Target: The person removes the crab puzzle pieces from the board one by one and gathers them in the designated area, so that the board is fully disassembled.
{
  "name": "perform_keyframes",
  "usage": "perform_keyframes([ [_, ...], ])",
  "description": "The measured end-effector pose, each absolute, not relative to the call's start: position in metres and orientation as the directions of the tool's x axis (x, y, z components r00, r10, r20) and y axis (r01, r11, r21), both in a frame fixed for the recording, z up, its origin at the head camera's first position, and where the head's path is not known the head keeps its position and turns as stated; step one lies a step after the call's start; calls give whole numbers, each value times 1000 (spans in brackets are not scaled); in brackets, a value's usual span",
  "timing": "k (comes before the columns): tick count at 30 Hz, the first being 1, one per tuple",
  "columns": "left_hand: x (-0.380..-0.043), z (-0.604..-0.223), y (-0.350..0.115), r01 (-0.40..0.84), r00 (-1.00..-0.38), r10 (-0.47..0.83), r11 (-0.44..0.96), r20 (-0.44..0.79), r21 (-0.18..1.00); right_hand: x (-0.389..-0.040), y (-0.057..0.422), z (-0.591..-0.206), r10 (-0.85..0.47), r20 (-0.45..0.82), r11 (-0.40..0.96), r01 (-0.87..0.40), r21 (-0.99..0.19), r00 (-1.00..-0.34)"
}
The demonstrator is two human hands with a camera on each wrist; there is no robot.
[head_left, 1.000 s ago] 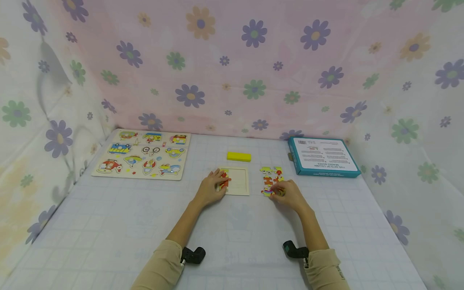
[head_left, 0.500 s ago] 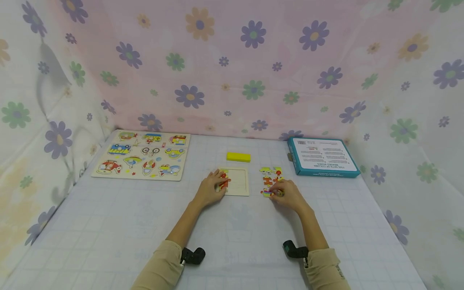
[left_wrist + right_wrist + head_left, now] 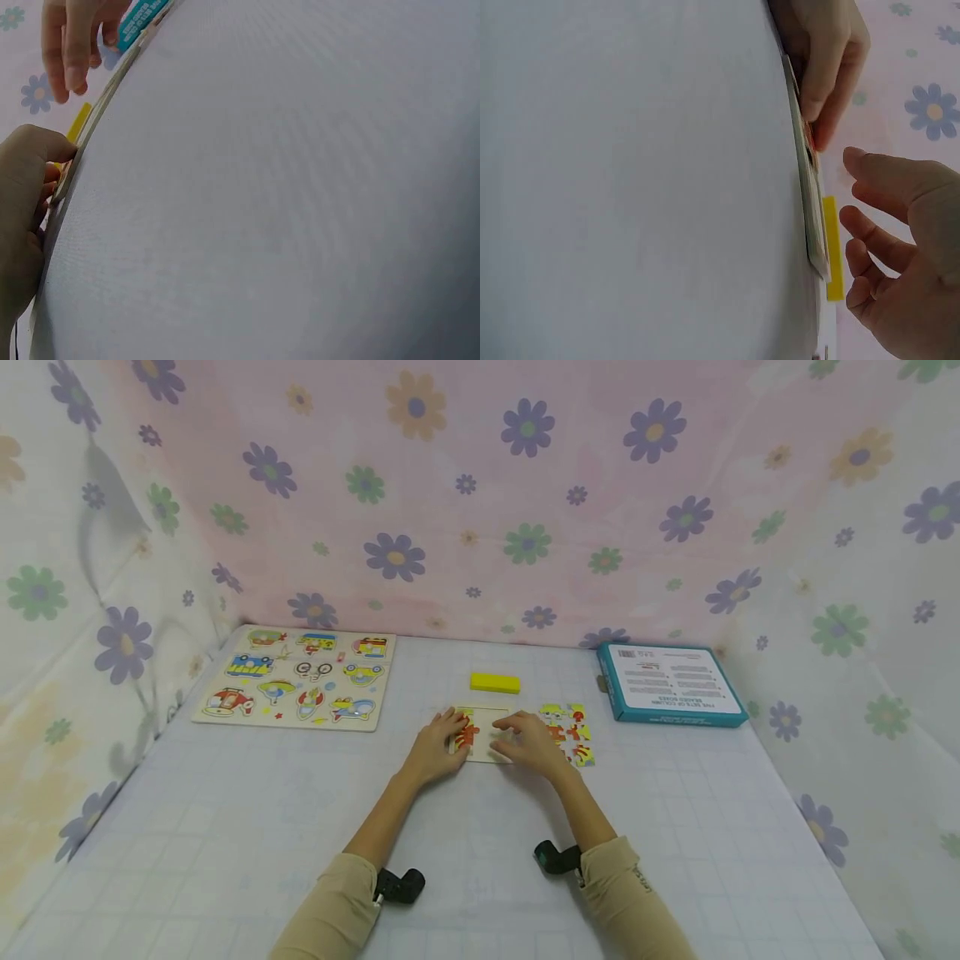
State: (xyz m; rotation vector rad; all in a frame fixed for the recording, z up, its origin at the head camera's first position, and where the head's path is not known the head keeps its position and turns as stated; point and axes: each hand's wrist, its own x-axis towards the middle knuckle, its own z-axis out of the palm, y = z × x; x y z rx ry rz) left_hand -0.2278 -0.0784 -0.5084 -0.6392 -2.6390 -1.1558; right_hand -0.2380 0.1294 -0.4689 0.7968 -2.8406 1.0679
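Observation:
In the head view, my left hand (image 3: 435,747) grips the left side of a small wooden puzzle tray (image 3: 491,747), its thumb at the near edge. Red and yellow jigsaw pieces (image 3: 467,733) fill the left part of the tray beside my fingers. My right hand (image 3: 531,743) hovers over the tray's right side, thumb and fingers apart. The right wrist view shows nothing between the fingers of that right hand (image 3: 907,247). Right of the tray lie several loose jigsaw pieces (image 3: 577,732), partly hidden by my right hand and wrist.
A yellow block (image 3: 495,682) lies behind the tray. At the back left is a wooden vehicle puzzle board (image 3: 288,681); at the back right, a teal box (image 3: 675,685) with a white printed label. Flower-patterned cloth (image 3: 480,510) walls the table at the back and sides.
My right hand has moved left from the loose jigsaw pieces to above the tray, its fingers now spread apart. More of the loose pieces show. My left hand stays on the tray.

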Motion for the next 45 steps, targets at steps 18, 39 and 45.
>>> perform_keyframes([
  [18,-227,-510,-80,494,-868,284,577,407,651,-259,81,-478,-468,169,738,-489,-466,-868],
  [39,-225,-509,-80,464,-885,270,563,378,684,-265,109,-481,-374,78,848,-374,-376,-924],
  [45,-226,-511,-79,449,-893,255,570,371,689,-263,114,-477,-337,107,850,-351,-393,-936],
])
